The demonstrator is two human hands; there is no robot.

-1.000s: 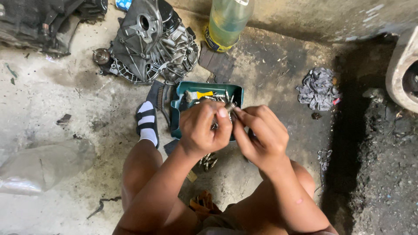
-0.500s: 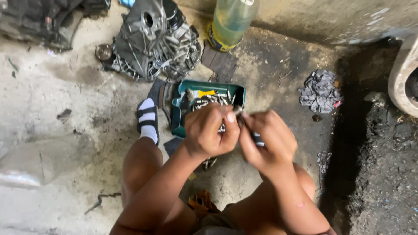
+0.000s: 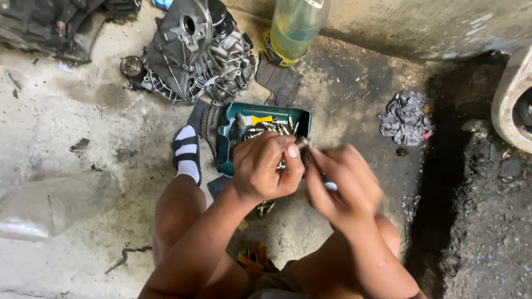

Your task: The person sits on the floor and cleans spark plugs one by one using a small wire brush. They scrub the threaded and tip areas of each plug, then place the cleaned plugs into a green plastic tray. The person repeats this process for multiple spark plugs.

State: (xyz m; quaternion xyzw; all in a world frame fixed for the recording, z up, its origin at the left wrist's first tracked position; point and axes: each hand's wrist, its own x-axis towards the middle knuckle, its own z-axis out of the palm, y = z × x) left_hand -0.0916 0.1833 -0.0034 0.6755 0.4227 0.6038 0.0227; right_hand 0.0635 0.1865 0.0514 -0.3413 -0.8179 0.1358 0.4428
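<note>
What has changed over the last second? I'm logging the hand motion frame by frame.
Little. The left hand keeps its pinch on a small metal part above the teal tray. The right hand stays against it but is now blurred, so it is moving; which way is unclear. Tray, metal housing, bottle and rag stay put.

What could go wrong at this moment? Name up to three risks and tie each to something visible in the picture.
1. The left hand pinches a small threaded metal part at its fingertips over the teal tray; it could slip and roll across the dirty concrete floor.
2. The right hand is blurred, close beside the left; a finger might get nicked.
3. The bottle of yellowish liquid stands near the tray and might be knocked over.
</note>
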